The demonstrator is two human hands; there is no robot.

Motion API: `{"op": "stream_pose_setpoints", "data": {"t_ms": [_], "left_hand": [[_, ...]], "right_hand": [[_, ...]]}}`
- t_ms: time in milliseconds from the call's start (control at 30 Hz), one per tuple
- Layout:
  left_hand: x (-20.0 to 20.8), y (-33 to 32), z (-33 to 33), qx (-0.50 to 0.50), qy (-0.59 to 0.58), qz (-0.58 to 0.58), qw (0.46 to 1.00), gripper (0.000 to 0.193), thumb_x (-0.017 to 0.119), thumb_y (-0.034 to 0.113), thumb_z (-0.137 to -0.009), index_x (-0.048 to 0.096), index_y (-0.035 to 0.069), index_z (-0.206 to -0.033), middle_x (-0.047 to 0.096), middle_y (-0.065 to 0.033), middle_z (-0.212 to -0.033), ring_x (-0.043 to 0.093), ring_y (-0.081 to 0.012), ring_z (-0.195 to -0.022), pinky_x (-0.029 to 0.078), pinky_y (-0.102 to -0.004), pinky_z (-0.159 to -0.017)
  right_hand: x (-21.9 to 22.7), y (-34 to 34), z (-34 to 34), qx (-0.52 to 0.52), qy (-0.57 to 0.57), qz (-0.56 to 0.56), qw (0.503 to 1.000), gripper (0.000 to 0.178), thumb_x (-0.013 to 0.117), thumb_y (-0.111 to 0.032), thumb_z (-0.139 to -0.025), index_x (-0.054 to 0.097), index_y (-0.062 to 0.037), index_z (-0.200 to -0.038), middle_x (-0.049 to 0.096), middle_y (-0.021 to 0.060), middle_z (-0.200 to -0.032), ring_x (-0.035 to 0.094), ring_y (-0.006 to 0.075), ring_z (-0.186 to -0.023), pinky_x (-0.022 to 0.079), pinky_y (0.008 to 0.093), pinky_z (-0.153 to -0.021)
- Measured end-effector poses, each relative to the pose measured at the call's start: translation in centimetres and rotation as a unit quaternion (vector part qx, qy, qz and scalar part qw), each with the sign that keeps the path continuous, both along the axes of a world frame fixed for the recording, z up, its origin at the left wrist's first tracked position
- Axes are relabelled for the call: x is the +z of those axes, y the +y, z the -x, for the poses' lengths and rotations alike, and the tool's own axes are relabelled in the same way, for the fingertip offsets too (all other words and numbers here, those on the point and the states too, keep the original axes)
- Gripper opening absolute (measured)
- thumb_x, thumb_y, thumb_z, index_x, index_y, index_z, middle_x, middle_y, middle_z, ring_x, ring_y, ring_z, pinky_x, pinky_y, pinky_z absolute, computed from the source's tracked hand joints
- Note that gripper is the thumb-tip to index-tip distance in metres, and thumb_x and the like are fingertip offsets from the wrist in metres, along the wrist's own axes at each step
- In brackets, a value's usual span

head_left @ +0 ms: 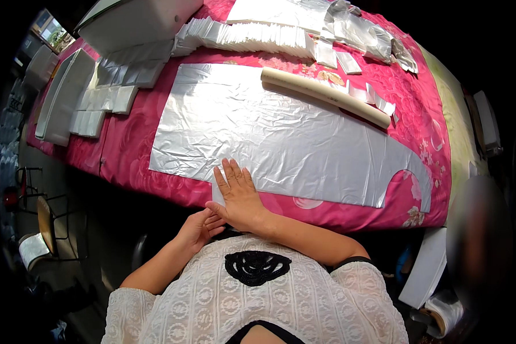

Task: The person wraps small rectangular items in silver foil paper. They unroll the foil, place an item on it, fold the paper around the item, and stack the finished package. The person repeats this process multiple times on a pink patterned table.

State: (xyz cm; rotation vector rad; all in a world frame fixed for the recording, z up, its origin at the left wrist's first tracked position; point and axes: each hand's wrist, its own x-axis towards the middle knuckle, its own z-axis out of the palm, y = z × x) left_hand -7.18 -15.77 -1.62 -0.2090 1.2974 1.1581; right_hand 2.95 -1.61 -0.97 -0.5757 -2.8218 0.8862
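Note:
A thin, shiny white plastic sheet [252, 126] is spread across the table, wrinkled all over. Its right end narrows into a curved strip beside a U-shaped cut-out. My right hand [236, 189] lies flat on the sheet's near edge, fingers spread. A small whitish strip [217, 192] shows below that edge, partly under the hand. Just in front of the table's edge is my left hand [198, 228], palm up, its fingers loosely bent beside my right thumb. Nothing shows in its palm. A cream-coloured tube [327, 97] rests along the sheet's far side.
A pink flowered cloth [183, 192] covers the table. At the back stands a long row of folded white packets [246, 37], with crumpled plastic [361, 34] to its right. White boxes [66, 97] and stacked packets [112, 100] occupy the left. A stool [46, 221] stands on the floor.

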Motion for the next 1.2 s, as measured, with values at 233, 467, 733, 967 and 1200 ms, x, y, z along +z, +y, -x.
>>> {"op": "stream_pose_setpoints", "data": {"t_ms": [233, 467, 733, 967, 1200], "left_hand": [[2.2, 1.2, 1.3, -0.228, 0.337, -0.026, 0.913, 0.015, 0.060, 0.013, -0.085, 0.067, -0.001, -0.086, 0.066, -0.0065, -0.074, 0.062, -0.0108, -0.066, 0.046, -0.0218, -0.058], [7.2, 7.1, 1.8, -0.268, 0.648, -0.188, 0.688, 0.035, 0.070, 0.009, -0.072, 0.059, 0.002, -0.104, 0.061, -0.0153, -0.110, 0.060, -0.0295, -0.098, 0.048, -0.0338, -0.084], [5.9, 9.5, 1.5, -0.285, 0.657, -0.234, 0.658, 0.037, 0.066, 0.004, -0.070, 0.058, 0.003, -0.106, 0.056, -0.0159, -0.117, 0.056, -0.0322, -0.102, 0.046, -0.0362, -0.086], [5.5, 10.0, 1.7, -0.284, 0.655, -0.242, 0.657, 0.038, 0.066, 0.004, -0.070, 0.058, 0.003, -0.107, 0.055, -0.0153, -0.118, 0.057, -0.0317, -0.101, 0.046, -0.0360, -0.085], [4.7, 10.4, 2.0, -0.285, 0.650, -0.241, 0.662, 0.037, 0.066, 0.003, -0.070, 0.058, 0.003, -0.106, 0.055, -0.0154, -0.119, 0.056, -0.0313, -0.103, 0.046, -0.0358, -0.085]], "right_hand": [[2.0, 1.7, 0.0, 0.170, 0.071, -0.026, 0.983, 0.054, 0.055, -0.035, -0.084, 0.045, -0.0074, -0.129, 0.021, 0.0228, -0.144, 0.009, 0.0377, -0.137, 0.009, 0.0512, -0.109], [5.5, 13.4, -1.6, 0.103, 0.200, -0.009, 0.974, 0.008, 0.069, -0.011, -0.068, 0.063, -0.0089, -0.073, 0.060, 0.0039, -0.085, 0.051, 0.0237, -0.091, 0.039, 0.0387, -0.087], [3.4, 37.1, -1.6, -0.363, 0.300, 0.153, 0.869, 0.024, 0.064, -0.016, -0.078, 0.064, 0.0005, -0.095, 0.067, 0.0073, -0.080, 0.062, 0.0121, -0.070, 0.047, 0.0254, -0.064], [1.7, 42.0, -0.6, -0.551, -0.003, -0.009, 0.834, 0.036, 0.066, -0.041, -0.074, 0.067, -0.0115, -0.096, 0.068, 0.0074, -0.090, 0.064, 0.0246, -0.084, 0.048, 0.0371, -0.075], [2.4, 41.2, -2.0, -0.548, -0.068, -0.092, 0.828, 0.037, 0.062, -0.044, -0.077, 0.066, -0.0156, -0.101, 0.066, 0.0099, -0.098, 0.062, 0.0276, -0.093, 0.049, 0.0405, -0.076]]}}
